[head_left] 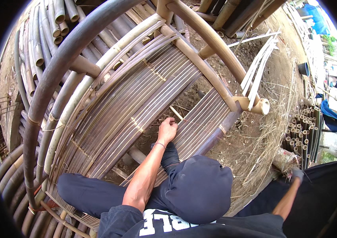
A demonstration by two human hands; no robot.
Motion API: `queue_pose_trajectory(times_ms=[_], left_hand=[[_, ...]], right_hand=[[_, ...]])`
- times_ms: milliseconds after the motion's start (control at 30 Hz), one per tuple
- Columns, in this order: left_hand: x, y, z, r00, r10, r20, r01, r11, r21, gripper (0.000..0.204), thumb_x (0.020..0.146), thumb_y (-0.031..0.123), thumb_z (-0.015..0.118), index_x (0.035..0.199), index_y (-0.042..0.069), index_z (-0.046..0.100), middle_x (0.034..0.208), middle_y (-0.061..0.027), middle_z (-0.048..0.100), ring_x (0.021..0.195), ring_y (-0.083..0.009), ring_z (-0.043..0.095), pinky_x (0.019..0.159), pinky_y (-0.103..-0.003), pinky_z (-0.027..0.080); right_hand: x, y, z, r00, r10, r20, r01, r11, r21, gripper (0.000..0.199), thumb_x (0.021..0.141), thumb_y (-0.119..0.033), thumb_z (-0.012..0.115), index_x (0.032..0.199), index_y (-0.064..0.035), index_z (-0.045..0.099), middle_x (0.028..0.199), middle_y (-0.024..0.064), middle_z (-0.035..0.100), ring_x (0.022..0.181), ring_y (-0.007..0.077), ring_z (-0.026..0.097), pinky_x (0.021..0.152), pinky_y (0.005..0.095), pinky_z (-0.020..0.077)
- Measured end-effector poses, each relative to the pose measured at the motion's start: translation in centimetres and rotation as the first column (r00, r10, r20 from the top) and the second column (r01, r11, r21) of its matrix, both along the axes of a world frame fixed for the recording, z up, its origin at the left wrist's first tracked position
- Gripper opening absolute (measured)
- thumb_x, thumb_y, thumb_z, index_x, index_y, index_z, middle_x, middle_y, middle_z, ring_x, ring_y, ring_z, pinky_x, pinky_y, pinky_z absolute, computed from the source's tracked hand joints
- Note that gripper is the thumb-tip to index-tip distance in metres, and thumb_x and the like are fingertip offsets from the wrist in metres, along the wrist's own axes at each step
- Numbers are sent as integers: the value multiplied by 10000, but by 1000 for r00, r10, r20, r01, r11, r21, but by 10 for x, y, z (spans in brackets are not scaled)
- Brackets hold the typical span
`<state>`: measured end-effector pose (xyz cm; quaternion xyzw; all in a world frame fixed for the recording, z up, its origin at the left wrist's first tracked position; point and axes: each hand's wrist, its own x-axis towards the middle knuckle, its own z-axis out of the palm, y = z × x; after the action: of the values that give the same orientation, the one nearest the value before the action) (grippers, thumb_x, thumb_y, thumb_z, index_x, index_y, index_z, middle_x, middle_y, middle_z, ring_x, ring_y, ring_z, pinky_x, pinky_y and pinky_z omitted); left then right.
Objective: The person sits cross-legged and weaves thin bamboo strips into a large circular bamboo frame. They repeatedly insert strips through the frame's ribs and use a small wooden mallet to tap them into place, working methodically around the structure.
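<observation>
My left hand (167,130) is closed, fingers curled, at the edge of the gap in a bamboo slat seat (200,123). Whatever it may hold is hidden beneath the fingers. Just beyond it, a thin pale stick (176,112) crosses the gap. Wider dark slats (133,107) form the panel left of the gap, tied with pale bindings. Far to the right, my right hand (297,174) looks greyish, perhaps gloved, beside a rough stump-like piece (285,158) with straw on it. Its fingers are too small and blurred to read.
A thick curved bamboo frame (53,71) arches on the left, with a jutting pole end (261,106) at right. Split white strips (257,73) lean there. Bamboo poles (37,43) are piled at far left, cut lengths (303,131) at right. My knees rest over the seat.
</observation>
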<state>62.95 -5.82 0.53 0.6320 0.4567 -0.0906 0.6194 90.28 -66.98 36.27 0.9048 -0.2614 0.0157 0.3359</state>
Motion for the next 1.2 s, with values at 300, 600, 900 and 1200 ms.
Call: queue_pose_trajectory(times_ms=[300, 600, 900, 1200], left_hand=[[8, -13, 26, 960, -146, 238, 39, 914, 404, 389, 866, 114, 659, 1249, 82, 599, 1009, -157, 624, 918, -359, 656, 840, -444, 530], [-15, 0, 15, 985, -144, -100, 166, 948, 272, 223, 901, 223, 607, 1051, 97, 715, 1010, -203, 689, 978, -393, 660, 842, -485, 528], [-2, 9, 39, 988, 67, 138, -100, 963, 251, 308, 869, 144, 577, 1132, 13, 670, 1114, -232, 652, 998, -389, 642, 927, -441, 502], [40, 14, 72, 906, 82, 415, 170, 828, -534, 618, 887, 28, 588, 1481, 82, 426, 1237, -116, 620, 817, -104, 616, 729, -276, 532]], right_hand=[[-153, 418, -234, 431, 875, 222, -419, -24, 908, 295, 807, -193, 713, 1060, -40, 706, 1082, 155, 676, 1015, 348, 647, 888, 423, 535], [-89, 566, -295, -257, 882, -396, -432, 261, 863, 403, 880, -433, 572, 953, -94, 777, 1080, 182, 709, 1045, 379, 657, 1041, 483, 426], [-97, 553, -289, 191, 958, -214, 109, 196, 975, 423, 864, -432, 629, 945, -33, 744, 983, 160, 729, 882, 349, 687, 834, 428, 521], [-115, 488, -245, 626, 766, 142, 189, -327, 926, 176, 879, -137, 723, 1009, -19, 727, 949, 74, 674, 866, 171, 647, 754, 299, 525]])
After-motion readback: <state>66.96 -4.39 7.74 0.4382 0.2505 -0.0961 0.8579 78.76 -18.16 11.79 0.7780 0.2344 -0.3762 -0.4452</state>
